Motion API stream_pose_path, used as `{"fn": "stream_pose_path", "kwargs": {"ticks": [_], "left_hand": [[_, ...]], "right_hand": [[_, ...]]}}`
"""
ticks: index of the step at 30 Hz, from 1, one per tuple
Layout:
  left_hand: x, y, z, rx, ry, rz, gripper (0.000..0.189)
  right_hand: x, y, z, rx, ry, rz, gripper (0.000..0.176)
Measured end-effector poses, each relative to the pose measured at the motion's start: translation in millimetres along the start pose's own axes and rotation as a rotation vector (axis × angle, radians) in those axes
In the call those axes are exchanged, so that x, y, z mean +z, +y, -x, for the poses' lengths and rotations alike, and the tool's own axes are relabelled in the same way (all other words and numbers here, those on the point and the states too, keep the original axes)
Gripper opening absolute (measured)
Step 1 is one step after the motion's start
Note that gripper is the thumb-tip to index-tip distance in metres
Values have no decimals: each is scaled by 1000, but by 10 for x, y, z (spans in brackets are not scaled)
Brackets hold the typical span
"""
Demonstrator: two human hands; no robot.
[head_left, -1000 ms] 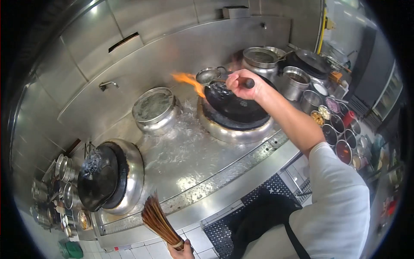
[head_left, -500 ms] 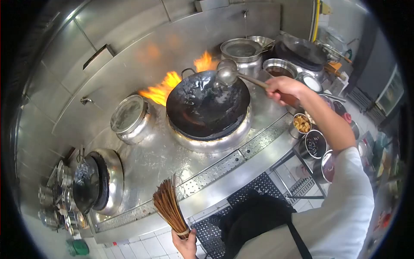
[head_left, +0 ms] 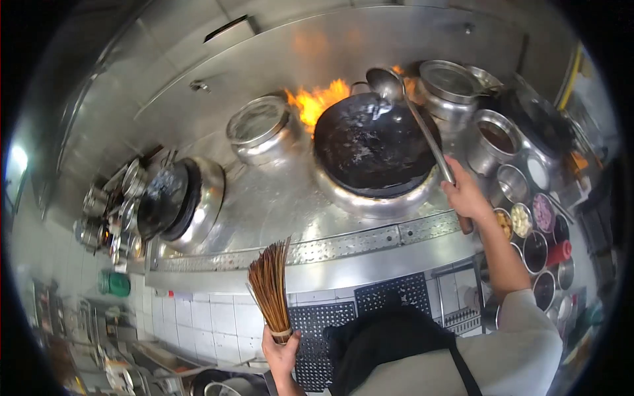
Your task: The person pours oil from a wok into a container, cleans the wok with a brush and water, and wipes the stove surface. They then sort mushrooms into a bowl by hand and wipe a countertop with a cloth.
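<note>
My left hand (head_left: 281, 351) is closed around the bound base of a bamboo wok brush (head_left: 269, 280), its bristles pointing up, in front of the range's edge. With my right hand (head_left: 463, 191) I grip the long handle of a metal ladle (head_left: 422, 125). The ladle's bowl is over the far rim of a large black wok (head_left: 370, 155); whether it touches cannot be made out. That wok sits on a round steel burner ring (head_left: 370, 208), and its dark inside has shiny patches. Flames (head_left: 320, 102) rise behind its left side.
A lidded steel pot (head_left: 259, 125) stands left of the wok, another (head_left: 452, 82) behind right. Further left is a second wok (head_left: 165, 198). Ingredient containers (head_left: 543, 214) and a pot of dark liquid (head_left: 496, 138) are at right. Black mats (head_left: 317, 330) lie on the tiled floor.
The camera view has swung, shifting the range rightward. My right hand has come down nearer the range's front edge, with the ladle now slanting across the wok's right side. The brush stays in my left hand.
</note>
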State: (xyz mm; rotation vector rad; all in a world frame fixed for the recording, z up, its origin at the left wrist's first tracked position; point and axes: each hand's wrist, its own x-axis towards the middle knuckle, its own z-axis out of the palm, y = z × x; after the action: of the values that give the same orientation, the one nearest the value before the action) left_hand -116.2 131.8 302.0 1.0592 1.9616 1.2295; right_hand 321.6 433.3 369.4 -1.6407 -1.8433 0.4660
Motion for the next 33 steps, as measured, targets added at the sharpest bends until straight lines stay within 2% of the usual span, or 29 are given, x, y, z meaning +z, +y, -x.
{"fn": "stream_pose_path", "kwargs": {"ticks": [4, 5, 8, 12, 13, 17, 18, 19, 20, 21, 22, 23, 24, 25, 27, 28, 29, 30, 32, 33], "left_hand": [[-194, 111, 204, -85, 157, -43, 36], [-278, 56, 271, -97, 201, -35, 35], [-638, -167, 538, -167, 281, -40, 35], [-1169, -475, 995, -203, 487, -64, 36], [-1302, -720, 1129, -202, 548, -63, 38], [-1794, -976, 1650, -388, 703, -77, 41], [-1863, -1175, 1786, -432, 752, -31, 41], [-1962, -1226, 1908, -465, 754, 2, 41], [-2073, -1243, 1987, -490, 759, 38, 41], [-2131, -1234, 2056, -499, 792, 5, 42], [-2187, -1229, 2126, -513, 828, -35, 43], [-2218, -1333, 2222, -502, 850, -42, 45], [-2230, -1439, 2295, -490, 861, -52, 47], [-2279, -1461, 2345, -525, 878, -68, 50], [-2283, -1467, 2377, -564, 911, -63, 51], [-2260, -1480, 2387, -555, 940, -52, 50], [-2284, -1497, 2388, -536, 962, -45, 50], [-2319, -1441, 2367, -574, 968, 138, 49], [-2337, -1266, 2261, -609, 990, 514, 47], [-2277, -1324, 2166, -523, 1062, 581, 46]], "right_hand": [[410, -1084, -55, 68, -157, -475, 63], [647, -1251, -107, -23, -198, -665, 62], [1264, -2157, -131, 16, -411, -914, 62], [2486, -3386, -175, 20, -535, -967, 64], [2902, -3635, -209, 13, -567, -959, 65], [4417, -4591, -262, 6, -680, -940, 67], [4784, -4773, -294, 2, -730, -947, 66], [5063, -4933, -405, 41, -859, -904, 58], [5567, -5059, -558, 20, -758, -939, 37], [6066, -4991, -991, -164, -1015, -915, 12], [6044, -5205, -833, -217, -815, -744, 10], [6478, -5268, -961, -162, -757, -979, 13], [6997, -5273, -1441, -138, -922, -1075, 12], [7288, -5443, -1632, 39, -859, -1132, 10], [7825, -5482, -2392, 215, -1297, -1322, 7], [7882, -5480, -2486, 94, -1391, -1392, 17], [7372, -5654, -2003, 283, -1174, -1325, 31], [7447, -5575, -2202, 222, -1231, -1308, 44], [6919, -5709, -1890, -119, -760, -825, 66], [6408, -5705, -1285, -212, -645, -832, 60]]}}
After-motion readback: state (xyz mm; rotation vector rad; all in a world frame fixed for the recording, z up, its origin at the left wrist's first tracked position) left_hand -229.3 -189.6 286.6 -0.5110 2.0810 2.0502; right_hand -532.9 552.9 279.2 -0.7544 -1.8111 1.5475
